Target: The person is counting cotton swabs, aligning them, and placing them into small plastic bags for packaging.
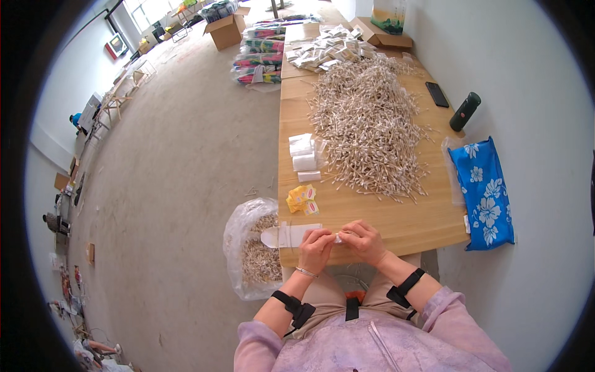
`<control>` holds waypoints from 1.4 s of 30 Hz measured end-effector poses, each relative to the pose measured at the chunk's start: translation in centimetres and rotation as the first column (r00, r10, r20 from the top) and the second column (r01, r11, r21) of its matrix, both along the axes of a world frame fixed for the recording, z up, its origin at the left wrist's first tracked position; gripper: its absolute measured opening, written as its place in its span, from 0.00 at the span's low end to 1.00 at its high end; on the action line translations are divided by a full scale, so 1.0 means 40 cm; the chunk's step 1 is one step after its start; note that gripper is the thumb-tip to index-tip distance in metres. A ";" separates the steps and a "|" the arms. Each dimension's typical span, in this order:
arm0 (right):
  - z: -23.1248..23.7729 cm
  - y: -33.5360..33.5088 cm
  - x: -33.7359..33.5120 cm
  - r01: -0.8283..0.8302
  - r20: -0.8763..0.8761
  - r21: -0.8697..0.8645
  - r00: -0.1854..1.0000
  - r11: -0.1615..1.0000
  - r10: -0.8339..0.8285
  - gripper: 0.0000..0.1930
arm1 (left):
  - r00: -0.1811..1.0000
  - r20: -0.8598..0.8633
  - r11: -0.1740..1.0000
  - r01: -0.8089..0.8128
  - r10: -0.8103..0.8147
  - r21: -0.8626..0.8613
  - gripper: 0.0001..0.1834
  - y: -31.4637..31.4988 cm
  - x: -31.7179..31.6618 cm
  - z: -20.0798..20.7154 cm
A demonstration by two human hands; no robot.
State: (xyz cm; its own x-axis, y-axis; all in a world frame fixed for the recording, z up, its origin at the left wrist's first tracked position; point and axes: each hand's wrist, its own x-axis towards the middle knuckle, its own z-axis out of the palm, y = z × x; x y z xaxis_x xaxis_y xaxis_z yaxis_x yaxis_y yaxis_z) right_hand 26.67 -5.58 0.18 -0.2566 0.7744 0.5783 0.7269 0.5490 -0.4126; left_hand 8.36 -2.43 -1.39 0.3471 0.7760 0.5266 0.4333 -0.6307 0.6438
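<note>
Small white piece (pixel 338 239) pinched between left fingers (pixel 321 235) and right fingers (pixel 351 231)
Both look nearly closed on it; a loose pinch could drop it over the desk's (pixel 427 226) near edge, and a leftward nudge could topple the overhanging white packet (pixel 289 236) just left of them

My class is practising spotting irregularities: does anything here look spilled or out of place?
Yes: a few thin sticks, probably cotton swabs, lie on the floor beyond the clear bag. They look spilled because similar ones are gathered in that bag and the heap on the table.
</note>
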 end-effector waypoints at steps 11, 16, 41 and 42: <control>-0.012 0.003 -0.002 0.033 -0.039 -0.074 0.999 0.997 -0.036 0.11 | 0.994 -0.108 0.995 0.022 -0.012 0.094 0.08 -0.003 0.004 0.002; -0.048 0.009 0.019 -0.084 -0.419 -0.402 0.902 0.912 -0.102 0.13 | 0.983 0.163 0.956 -0.039 0.089 -0.292 0.09 -0.006 0.015 0.001; 0.011 0.041 -0.041 0.050 -0.201 -0.327 0.972 0.944 -0.121 0.03 | 0.936 0.339 0.851 0.099 0.096 -0.516 0.06 0.006 0.001 -0.038; 0.015 0.041 -0.044 0.078 -0.183 -0.296 0.973 0.952 -0.137 0.02 | 0.942 0.320 0.850 0.086 0.101 -0.520 0.05 0.004 0.002 -0.031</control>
